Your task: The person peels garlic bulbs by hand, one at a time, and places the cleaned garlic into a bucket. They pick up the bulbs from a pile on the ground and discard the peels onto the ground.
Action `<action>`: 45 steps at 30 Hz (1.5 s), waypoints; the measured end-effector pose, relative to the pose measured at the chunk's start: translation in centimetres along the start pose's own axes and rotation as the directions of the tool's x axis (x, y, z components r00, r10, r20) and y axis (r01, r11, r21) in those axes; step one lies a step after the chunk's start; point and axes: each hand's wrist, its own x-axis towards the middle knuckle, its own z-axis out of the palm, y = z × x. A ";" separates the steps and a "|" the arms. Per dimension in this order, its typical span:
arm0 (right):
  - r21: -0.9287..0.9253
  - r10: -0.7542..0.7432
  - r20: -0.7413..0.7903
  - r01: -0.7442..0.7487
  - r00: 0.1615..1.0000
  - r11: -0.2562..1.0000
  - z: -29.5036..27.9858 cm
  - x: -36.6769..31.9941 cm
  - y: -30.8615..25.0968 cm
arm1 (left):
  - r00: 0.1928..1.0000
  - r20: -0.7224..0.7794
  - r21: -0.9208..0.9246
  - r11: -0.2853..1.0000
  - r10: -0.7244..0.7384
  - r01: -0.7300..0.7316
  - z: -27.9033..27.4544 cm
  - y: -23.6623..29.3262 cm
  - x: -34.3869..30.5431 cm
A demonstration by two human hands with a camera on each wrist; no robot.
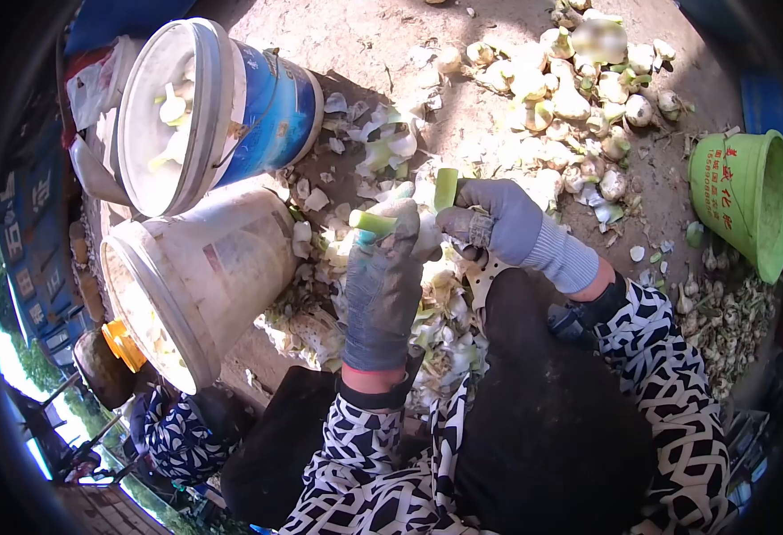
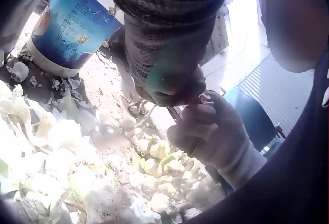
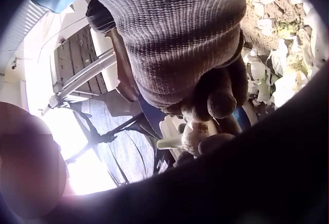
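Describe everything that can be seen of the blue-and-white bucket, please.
The blue-and-white bucket looks like plastic: round white rim, white base, blue printed side, thin handle against it. It stands on the ground, a plainer white bucket beside it, peelings near its base. Pale pieces with some green lie inside. Neither left hand nor right hand touches it.

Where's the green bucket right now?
In the head view, the green bucket is near the right edge, just above the heap of small bulbs.
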 end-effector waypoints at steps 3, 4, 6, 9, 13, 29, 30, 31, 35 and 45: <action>-0.154 -0.065 -0.110 0.047 0.992 0.987 -0.9 1.3 0.4 | 0.995 -0.003 0.098 0.990 0.100 -0.099 -1.4 -2.0 0.7; -0.156 -0.067 -0.111 0.049 0.992 0.987 -1.0 1.7 1.9 | 0.973 -0.021 0.292 0.932 0.229 -0.214 -1.2 -0.9 0.8; -0.753 -0.340 -0.063 0.179 0.938 0.633 -0.8 2.6 5.2 | 0.996 -0.044 -0.300 0.950 0.081 -0.090 -0.3 0.5 0.8; -0.909 0.067 0.184 0.144 0.981 0.390 -0.1 1.6 8.0 | 0.941 -0.027 -0.200 0.921 0.337 -0.335 -2.1 -0.5 0.9; -0.785 -0.094 0.374 0.369 0.923 0.497 -1.2 0.7 8.5 | 0.998 -0.064 -0.767 0.640 -0.004 -0.047 -1.8 -0.3 1.0; -0.272 -0.176 0.284 0.256 0.942 0.928 0.4 -0.4 -1.9 | 0.988 -0.090 -0.226 0.964 0.122 -0.140 -0.8 2.4 0.3; -0.273 -0.177 0.285 0.257 0.942 0.927 0.3 -0.4 -1.9 | 0.988 -0.091 -0.226 0.964 0.124 -0.141 -0.8 2.5 0.3; -0.212 -0.103 0.261 0.161 0.960 0.964 0.2 -0.5 -1.9 | 0.990 -0.083 -0.238 0.963 0.112 -0.129 -0.9 2.7 0.4; -0.228 -0.163 0.231 0.216 0.959 0.949 0.5 0.1 -1.9 | 0.989 -0.129 -0.151 0.984 0.070 -0.089 -0.7 3.2 0.1; -0.282 -0.058 0.236 0.126 0.970 0.951 1.5 -0.2 -5.3 | 0.880 -0.333 0.049 0.938 0.339 -0.343 -0.2 1.5 -0.2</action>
